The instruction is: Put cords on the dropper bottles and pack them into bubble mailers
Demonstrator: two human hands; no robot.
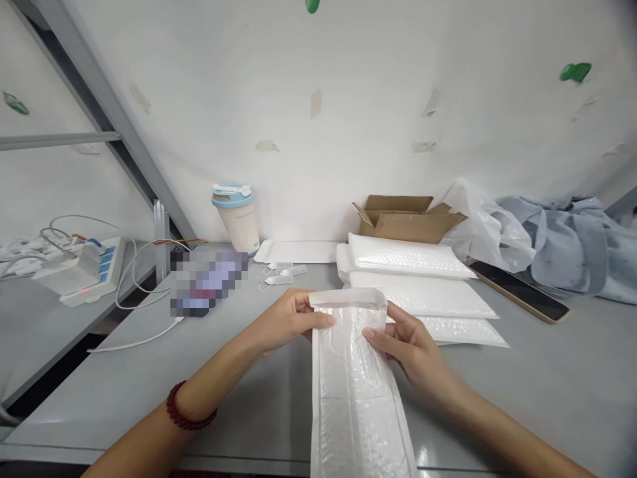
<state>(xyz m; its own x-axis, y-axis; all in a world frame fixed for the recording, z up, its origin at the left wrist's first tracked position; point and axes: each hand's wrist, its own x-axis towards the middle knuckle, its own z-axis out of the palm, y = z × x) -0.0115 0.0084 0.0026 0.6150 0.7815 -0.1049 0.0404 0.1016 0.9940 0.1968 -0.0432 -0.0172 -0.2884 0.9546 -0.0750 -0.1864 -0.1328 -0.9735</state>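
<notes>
A long white bubble mailer [355, 398] hangs toward me over the front of the grey table, its flap end facing away. My left hand [293, 318] pinches its upper left edge, thumb on top and fingers behind. On the upper right edge, my right hand [405, 338] grips it the same way, the thumb pressing the front face. Beyond my right hand lies a stack of similar white bubble mailers [423, 292]. Several small white tags with loops [283, 275] rest on the table past my left hand. Whether anything is inside the held mailer I cannot tell.
A lidded cup [236, 222] stands by the wall, near a flat white mailer [301, 251]. A blurred-out phone [209, 285] with a cable lies left, beside a power strip [99, 265]. An open cardboard box [408, 222], plastic bag [490, 226], dark phone [520, 289] and blue cloth [572, 245] sit right.
</notes>
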